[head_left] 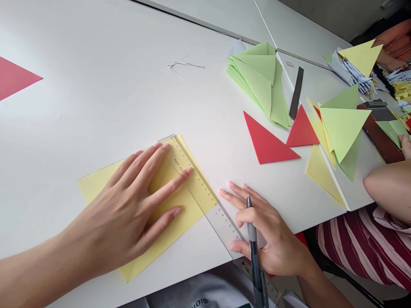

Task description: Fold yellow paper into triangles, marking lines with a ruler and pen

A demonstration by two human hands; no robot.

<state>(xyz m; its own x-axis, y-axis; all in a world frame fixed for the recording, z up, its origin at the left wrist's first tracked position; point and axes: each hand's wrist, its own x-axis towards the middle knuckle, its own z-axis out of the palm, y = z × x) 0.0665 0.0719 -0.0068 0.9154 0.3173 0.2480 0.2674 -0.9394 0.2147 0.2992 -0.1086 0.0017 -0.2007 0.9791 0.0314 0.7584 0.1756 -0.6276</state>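
Note:
My left hand (135, 196) lies flat with its fingers spread, pressing on a clear plastic ruler (221, 226) and a sheet of yellow paper (170, 241). The ruler runs slantwise near the paper's right edge, its marked side to the right, and a narrow yellow strip shows beyond it. Part of the sheet is hidden under the hand. Beside the ruler's lower end, my right hand (272, 239) holds a grey and black pen (256, 265) between thumb and index finger, tip pointing up and away from the paper. Its other fingers are stretched out.
Red paper triangles (271, 143), a pile of green folded paper (253, 77) and a dark knife-like strip (296, 92) lie to the right. Thin white scraps (186, 65) lie farther back. At the right edge, a co-worker's arm (388, 188) rests by more green paper (345, 128).

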